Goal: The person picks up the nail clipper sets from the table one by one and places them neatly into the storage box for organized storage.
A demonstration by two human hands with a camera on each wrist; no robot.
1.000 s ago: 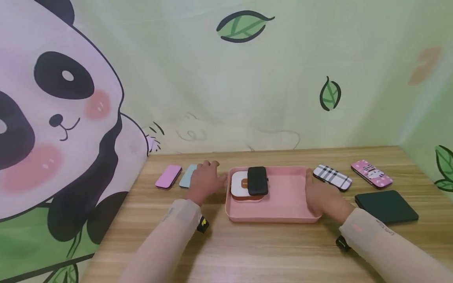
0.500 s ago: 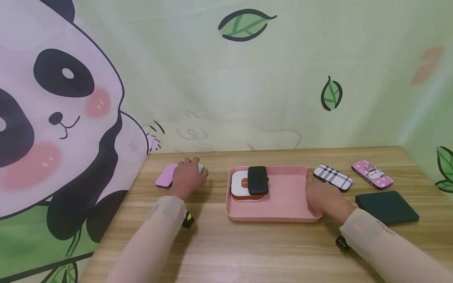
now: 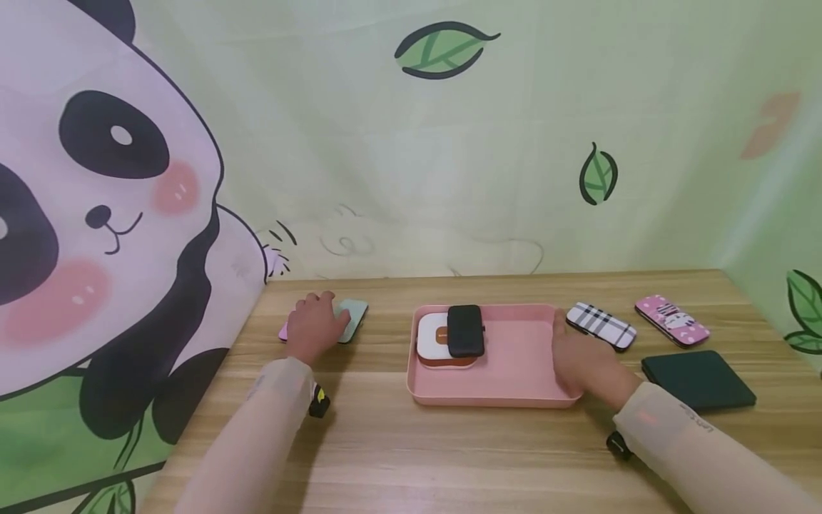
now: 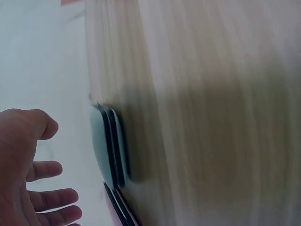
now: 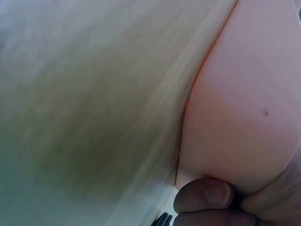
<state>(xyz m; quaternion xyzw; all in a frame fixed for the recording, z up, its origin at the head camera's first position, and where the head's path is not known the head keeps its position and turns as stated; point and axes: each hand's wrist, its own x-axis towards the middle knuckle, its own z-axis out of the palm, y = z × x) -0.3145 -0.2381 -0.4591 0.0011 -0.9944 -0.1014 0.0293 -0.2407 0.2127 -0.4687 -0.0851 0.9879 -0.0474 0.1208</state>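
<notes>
My left hand [image 3: 312,328] is above a flat pink case [image 3: 282,333], covering most of it in the head view. In the left wrist view its fingers are spread and hold nothing. Right beside that hand lies a pale green case [image 3: 355,318] with dark edges, which the left wrist view [image 4: 99,146] shows side-on. My right hand [image 3: 584,357] grips the right wall of a pink tray [image 3: 514,402], fingers outside. Inside the tray's left part, a black case [image 3: 465,330] rests on a white and brown case [image 3: 432,339].
Right of the tray lie a black-and-white plaid case [image 3: 601,325] and a pink patterned case [image 3: 672,321]. A dark green flat square item [image 3: 700,380] is near the right forearm. Behind the wooden table [image 3: 449,457] hangs a panda-print cloth [image 3: 359,143].
My left hand has moved left, from over the pale green case to over the pink case, uncovering the green one. The right hand stays on the tray wall.
</notes>
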